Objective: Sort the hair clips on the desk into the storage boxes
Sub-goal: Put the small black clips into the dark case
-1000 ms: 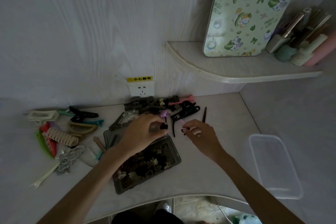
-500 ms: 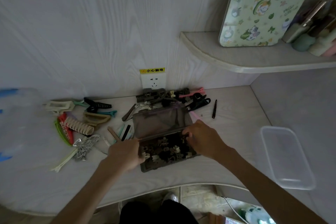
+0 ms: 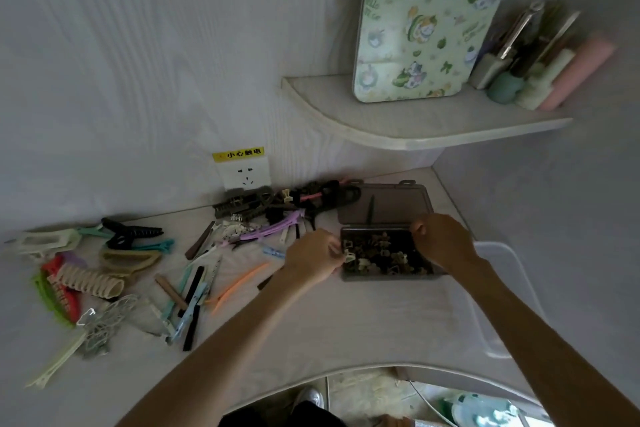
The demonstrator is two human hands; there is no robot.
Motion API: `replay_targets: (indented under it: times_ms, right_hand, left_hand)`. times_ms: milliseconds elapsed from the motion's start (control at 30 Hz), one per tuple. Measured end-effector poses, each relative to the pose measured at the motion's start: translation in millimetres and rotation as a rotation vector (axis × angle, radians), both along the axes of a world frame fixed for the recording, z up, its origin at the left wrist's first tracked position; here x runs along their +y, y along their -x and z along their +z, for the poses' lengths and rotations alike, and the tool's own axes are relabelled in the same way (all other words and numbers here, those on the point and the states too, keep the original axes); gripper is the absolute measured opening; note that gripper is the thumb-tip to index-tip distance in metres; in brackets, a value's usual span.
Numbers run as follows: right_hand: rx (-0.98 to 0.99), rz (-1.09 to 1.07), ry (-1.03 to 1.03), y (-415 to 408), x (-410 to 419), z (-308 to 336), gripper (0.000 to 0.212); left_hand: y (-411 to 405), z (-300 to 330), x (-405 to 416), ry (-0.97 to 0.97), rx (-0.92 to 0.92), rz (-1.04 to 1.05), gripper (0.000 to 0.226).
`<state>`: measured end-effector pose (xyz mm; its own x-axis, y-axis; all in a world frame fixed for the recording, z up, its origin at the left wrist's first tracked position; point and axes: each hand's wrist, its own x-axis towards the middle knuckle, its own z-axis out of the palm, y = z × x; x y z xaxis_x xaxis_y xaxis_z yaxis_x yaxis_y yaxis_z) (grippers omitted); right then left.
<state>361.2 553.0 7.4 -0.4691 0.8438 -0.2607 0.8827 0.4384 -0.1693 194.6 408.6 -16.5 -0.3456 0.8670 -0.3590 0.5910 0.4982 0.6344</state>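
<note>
A small dark storage box [image 3: 384, 277] full of tiny hair clips sits on the white desk, its smoky lid [image 3: 384, 204] tipped open toward the wall. My left hand [image 3: 313, 258] grips the box's left edge. My right hand [image 3: 441, 239] holds its right edge. Loose hair clips [image 3: 263, 218] lie piled along the wall by the socket. Larger claw clips and long clips [image 3: 114, 267] are spread over the desk's left side. A clear plastic storage box [image 3: 509, 291] stands at the right, partly behind my right forearm.
A wall socket [image 3: 246, 173] with a yellow label sits above the clip pile. A corner shelf [image 3: 398, 125] carries a patterned green tin and several bottles. The desk's curved front edge [image 3: 346, 371] runs near my body.
The dark box has slid right, from the desk's middle to beside the clear box, with both hands on it. Long clips that lay under and beside it now show.
</note>
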Motion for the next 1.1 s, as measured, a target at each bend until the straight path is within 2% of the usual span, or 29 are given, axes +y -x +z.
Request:
replay_targets:
  times_ms: [100, 167, 200, 300, 367, 433, 500, 567, 633, 700, 767, 867, 967, 1033, 1100]
  right_hand:
    - [0.090, 0.034, -0.191, 20, 2, 13, 0.024]
    - [0.096, 0.174, -0.302, 47, -3, 23, 0.017]
    - [0.100, 0.240, -0.308, 63, -6, 25, 0.017]
    - [0.179, 0.394, -0.185, 109, -14, 11, 0.030]
    - [-0.058, 0.507, -0.211, 134, -17, -9, 0.050]
    - [-0.279, 0.485, -0.225, 149, -21, -23, 0.069]
    - [-0.329, 0.445, -0.259, 159, -28, -31, 0.071]
    - [-0.269, 0.467, -0.244, 163, -42, -36, 0.066]
    - [-0.088, 0.458, -0.113, 162, -58, -44, 0.066]
    - [0.128, 0.446, 0.024, 163, -73, -48, 0.060]
    - [0.249, 0.449, 0.177, 166, -84, -49, 0.053]
    - [0.266, 0.491, 0.373, 161, -93, -44, 0.050]
    - [0.234, 0.563, 0.509, 152, -89, -39, 0.044]
    - [0.262, 0.559, 0.514, 152, -79, -33, 0.042]
    - [0.349, 0.417, 0.410, 156, -62, -28, 0.039]
  left_hand:
    - [10, -7, 16, -0.033, 0.009, -0.013, 0.021]
    - [22, -15, 21, -0.060, 0.002, -0.032, 0.022]
    - [29, -18, 22, -0.093, 0.057, -0.024, 0.021]
    - [52, -25, 19, -0.129, 0.407, -0.022, 0.032]
    - [68, -30, 9, -0.005, 0.572, -0.137, 0.046]
    - [81, -35, -5, 0.067, 0.642, -0.224, 0.051]
    - [93, -36, -18, 0.091, 0.638, -0.223, 0.048]
    - [102, -31, -29, 0.107, 0.612, -0.209, 0.043]
    - [110, -26, -35, 0.089, 0.574, -0.146, 0.035]
    - [116, -20, -37, -0.005, 0.530, -0.037, 0.021]
    - [122, -18, -37, -0.106, 0.530, 0.047, 0.017]
    - [131, -22, -35, -0.139, 0.483, 0.113, 0.038]
    - [133, -27, -30, -0.103, 0.435, -0.035, 0.053]
    - [130, -30, -26, -0.083, 0.457, -0.130, 0.052]
    - [125, -33, -27, -0.057, 0.498, -0.147, 0.054]
